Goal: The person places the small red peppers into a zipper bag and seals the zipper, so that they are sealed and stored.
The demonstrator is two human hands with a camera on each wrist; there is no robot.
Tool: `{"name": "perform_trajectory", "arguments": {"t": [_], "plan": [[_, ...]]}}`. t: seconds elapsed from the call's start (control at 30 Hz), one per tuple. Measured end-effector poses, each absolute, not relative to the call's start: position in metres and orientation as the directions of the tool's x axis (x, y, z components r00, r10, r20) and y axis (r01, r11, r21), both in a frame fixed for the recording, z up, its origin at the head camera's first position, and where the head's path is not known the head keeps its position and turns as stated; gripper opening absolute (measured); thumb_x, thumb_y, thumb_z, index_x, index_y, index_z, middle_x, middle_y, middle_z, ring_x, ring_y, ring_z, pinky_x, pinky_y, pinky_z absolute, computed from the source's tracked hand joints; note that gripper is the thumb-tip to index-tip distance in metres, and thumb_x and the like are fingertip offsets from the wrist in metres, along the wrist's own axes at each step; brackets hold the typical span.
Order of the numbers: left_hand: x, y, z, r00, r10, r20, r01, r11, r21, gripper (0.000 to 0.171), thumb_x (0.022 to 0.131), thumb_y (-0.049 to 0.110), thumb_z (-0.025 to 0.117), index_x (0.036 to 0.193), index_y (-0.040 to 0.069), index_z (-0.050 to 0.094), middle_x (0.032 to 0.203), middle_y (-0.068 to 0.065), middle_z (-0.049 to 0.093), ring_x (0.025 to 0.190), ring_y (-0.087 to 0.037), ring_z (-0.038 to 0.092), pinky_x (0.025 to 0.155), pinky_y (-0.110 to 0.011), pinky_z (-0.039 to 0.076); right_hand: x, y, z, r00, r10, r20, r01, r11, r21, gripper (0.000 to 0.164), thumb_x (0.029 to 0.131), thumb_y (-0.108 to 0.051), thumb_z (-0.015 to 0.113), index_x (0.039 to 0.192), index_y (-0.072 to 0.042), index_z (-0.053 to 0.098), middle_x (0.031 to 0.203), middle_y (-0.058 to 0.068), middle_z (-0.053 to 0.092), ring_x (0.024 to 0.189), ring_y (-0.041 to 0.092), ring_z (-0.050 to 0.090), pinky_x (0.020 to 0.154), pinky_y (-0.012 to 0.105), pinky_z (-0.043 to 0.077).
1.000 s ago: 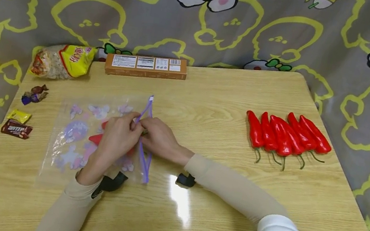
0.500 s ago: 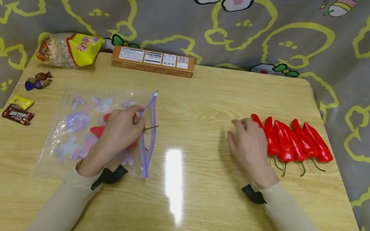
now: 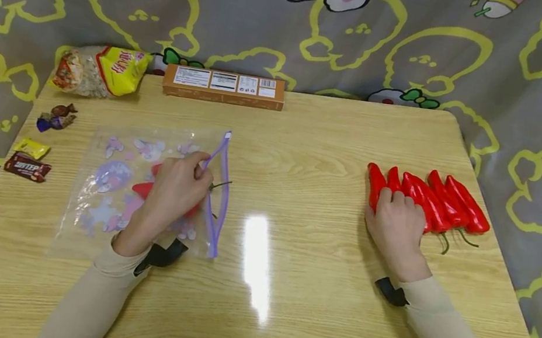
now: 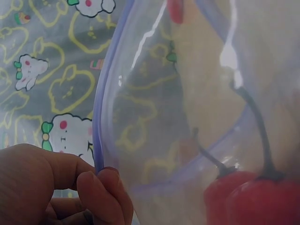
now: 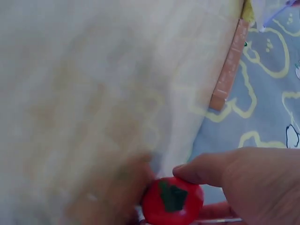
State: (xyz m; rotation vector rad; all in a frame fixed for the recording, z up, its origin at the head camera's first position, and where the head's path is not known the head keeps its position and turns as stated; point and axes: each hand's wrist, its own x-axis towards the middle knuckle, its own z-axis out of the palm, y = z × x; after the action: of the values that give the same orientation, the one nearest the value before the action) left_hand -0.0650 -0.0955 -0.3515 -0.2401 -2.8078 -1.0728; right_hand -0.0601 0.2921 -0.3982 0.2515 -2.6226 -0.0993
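Observation:
My left hand (image 3: pixel 178 184) pinches the purple zip edge of a clear zip bag (image 4: pixel 101 108) with a pastel print, which lies on the table with its mouth parted. Red chili peppers (image 4: pixel 262 201) with green stems are inside, partly hidden by that hand in the head view; one stem pokes out through the mouth. Over at the right, my right hand (image 3: pixel 396 230) covers the near end of the leftmost peppers in a row of several red peppers (image 3: pixel 465 202). The right wrist view shows thumb and fingers gripping one red pepper (image 5: pixel 173 206) around its stem end.
Along the back edge stand a yellow snack bag (image 3: pixel 100 71) and a long brown box (image 3: pixel 224 88). Wrapped candies lie at the left edge: dark twisted ones (image 3: pixel 56 118), a yellow one (image 3: pixel 32 148) and a brown bar (image 3: pixel 27 167). A patterned cloth (image 3: pixel 243 11) hangs behind the table.
My right hand has left the bag's mouth and travelled right to the pepper row, where it now grips a pepper. The left hand keeps its pinch on the bag's edge.

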Motion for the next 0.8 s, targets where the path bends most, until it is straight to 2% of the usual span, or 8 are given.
{"name": "perform_trajectory", "arguments": {"t": [0.1, 0.2, 0.27, 0.37, 0.43, 0.57, 0.67, 0.8], "plan": [[-0.066, -0.095, -0.352, -0.977, 0.112, 0.179, 0.203, 0.727, 0.656, 0.036, 0.083, 0.010, 0.049, 0.114, -0.004, 0.061, 0.060, -0.002, 0.054, 0.044, -0.011, 0.040, 0.041, -0.027, 0.033, -0.062, 0.286, -0.391, -0.878, -0.173, 0.447, -0.186, 0.982, 0.013, 0.020, 0.075, -0.017, 0.062, 0.076, 0.001, 0.056, 0.058, 0.013, 0.048, 0.048, 0.035, 0.047, 0.039, 0.040, 0.031], [-0.067, -0.095, -0.352, -0.976, 0.117, 0.185, 0.211, 0.723, 0.657, 0.036, 0.083, 0.009, 0.049, 0.114, -0.004, 0.061, 0.060, -0.002, 0.053, 0.043, -0.010, 0.039, 0.041, -0.027, 0.032, -0.062, 0.265, -0.374, -0.921, -0.196, 0.337, -0.264, 0.950, -0.167, 0.026, 0.081, -0.023, 0.060, 0.097, -0.003, 0.064, 0.072, 0.009, 0.058, 0.055, 0.026, 0.054, 0.042, 0.036, 0.037], [-0.067, -0.096, -0.352, -0.976, 0.113, 0.185, 0.208, 0.723, 0.659, 0.035, 0.083, 0.009, 0.049, 0.114, -0.004, 0.061, 0.060, -0.003, 0.054, 0.043, -0.011, 0.040, 0.041, -0.027, 0.033, -0.060, 0.242, -0.364, -0.933, -0.260, 0.250, -0.331, 0.893, -0.306, 0.031, 0.085, -0.026, 0.061, 0.108, -0.006, 0.063, 0.083, 0.006, 0.061, 0.063, 0.018, 0.056, 0.048, 0.032, 0.043], [-0.066, -0.097, -0.352, -0.977, 0.107, 0.187, 0.205, 0.727, 0.656, 0.035, 0.083, 0.010, 0.050, 0.113, -0.004, 0.061, 0.061, -0.003, 0.055, 0.044, -0.011, 0.041, 0.042, -0.027, 0.033, -0.058, 0.203, -0.357, -0.877, -0.424, 0.227, -0.480, 0.757, -0.443, 0.032, 0.085, -0.024, 0.064, 0.111, -0.006, 0.062, 0.091, 0.004, 0.063, 0.067, 0.012, 0.056, 0.056, 0.026, 0.046], [-0.066, -0.097, -0.352, -0.977, 0.109, 0.184, 0.204, 0.727, 0.656, 0.035, 0.083, 0.010, 0.050, 0.113, -0.004, 0.061, 0.061, -0.003, 0.054, 0.044, -0.011, 0.041, 0.041, -0.027, 0.033, -0.056, 0.178, -0.359, -0.823, -0.513, 0.245, -0.563, 0.675, -0.477, 0.030, 0.084, -0.023, 0.066, 0.107, -0.005, 0.063, 0.090, 0.003, 0.062, 0.067, 0.010, 0.054, 0.056, 0.023, 0.045], [-0.065, -0.097, -0.351, -0.979, 0.104, 0.177, 0.196, 0.724, 0.662, 0.034, 0.083, 0.011, 0.051, 0.112, -0.004, 0.062, 0.062, -0.003, 0.055, 0.044, -0.012, 0.042, 0.041, -0.027, 0.034, -0.056, 0.133, -0.369, -0.745, -0.620, 0.246, -0.655, 0.612, -0.442, 0.025, 0.084, -0.024, 0.066, 0.100, -0.005, 0.065, 0.091, 0.002, 0.062, 0.071, 0.009, 0.054, 0.059, 0.020, 0.045], [-0.064, -0.096, -0.351, -0.980, 0.091, 0.176, 0.186, 0.727, 0.661, 0.034, 0.082, 0.012, 0.052, 0.111, -0.003, 0.063, 0.063, -0.003, 0.055, 0.047, -0.013, 0.045, 0.044, -0.028, 0.036, -0.062, 0.105, -0.378, -0.729, -0.648, 0.223, -0.667, 0.597, -0.446, 0.025, 0.084, -0.026, 0.066, 0.099, -0.006, 0.065, 0.092, 0.002, 0.061, 0.075, 0.009, 0.055, 0.064, 0.019, 0.046], [-0.064, -0.094, -0.350, -0.980, 0.086, 0.179, 0.184, 0.738, 0.650, 0.034, 0.081, 0.012, 0.053, 0.110, -0.003, 0.063, 0.065, -0.003, 0.058, 0.052, -0.016, 0.049, 0.047, -0.028, 0.039, -0.073, 0.078, -0.387, -0.725, -0.659, 0.202, -0.641, 0.537, -0.548, 0.024, 0.083, -0.018, 0.065, 0.103, -0.006, 0.064, 0.096, 0.003, 0.061, 0.082, 0.013, 0.058, 0.072, 0.019, 0.046]]}}
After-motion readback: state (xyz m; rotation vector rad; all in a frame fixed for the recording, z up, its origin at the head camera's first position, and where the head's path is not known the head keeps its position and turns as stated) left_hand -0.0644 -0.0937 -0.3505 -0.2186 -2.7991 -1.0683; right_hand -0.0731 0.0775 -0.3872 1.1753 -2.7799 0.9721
